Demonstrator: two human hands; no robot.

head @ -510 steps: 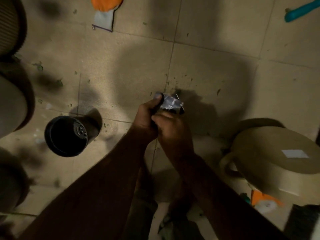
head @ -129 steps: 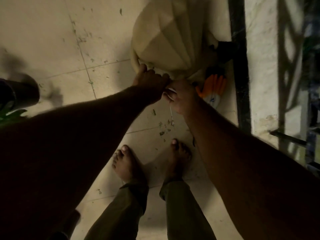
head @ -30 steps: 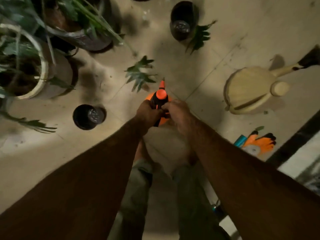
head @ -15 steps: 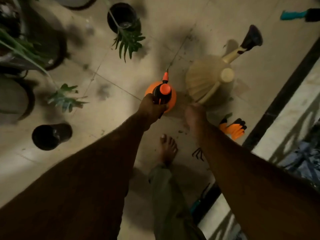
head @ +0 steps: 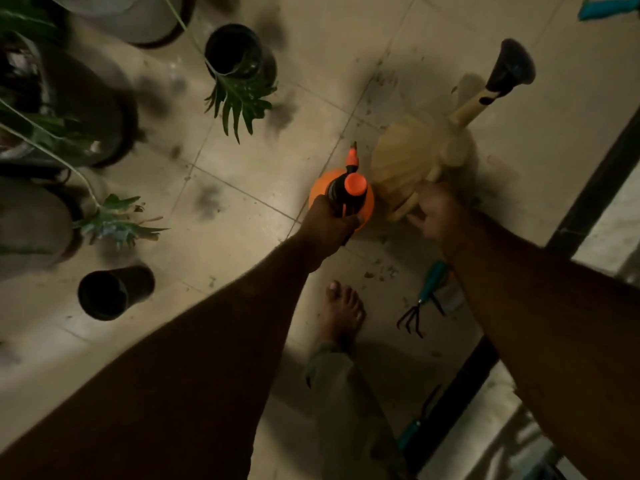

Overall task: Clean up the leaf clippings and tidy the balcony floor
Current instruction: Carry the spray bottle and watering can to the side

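Past our bare foot (head: pixel 341 310), leaf clippings (head: pixel 381 271) lie scattered at one o'clock. Our left hand (head: pixel 329 223) grips the orange sprayer (head: pixel 356 185); our right hand (head: pixel 438 216) meets the watering can (head: pixel 405 161), its grasp too blurred to tell. Lifting carelessly, we might drip water and smear the clippings. The can's long axis runs seven to one o'clock, spout leading; the sprayer nozzle points twelve.
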